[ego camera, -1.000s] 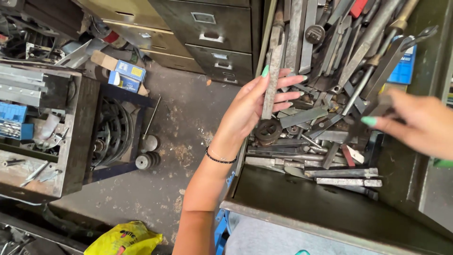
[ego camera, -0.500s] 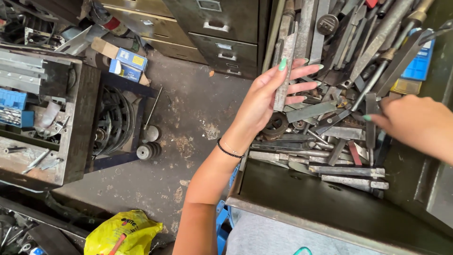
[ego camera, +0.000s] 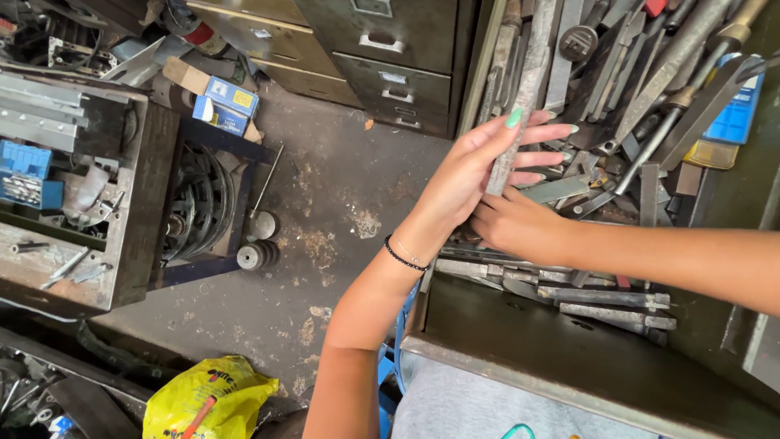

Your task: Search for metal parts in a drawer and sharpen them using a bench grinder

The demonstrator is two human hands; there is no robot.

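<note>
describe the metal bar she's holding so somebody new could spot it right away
Look in the open metal drawer full of tools on the right. Above its pile, the left hand and right hand grip a long flat grey file. It alone is lifted, pointing away.

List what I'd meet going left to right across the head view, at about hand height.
Grey crate of metal parts → round metal discs on the floor → left hand holding a long flat metal file → right hand → blue packet at the drawer's far right.
</note>
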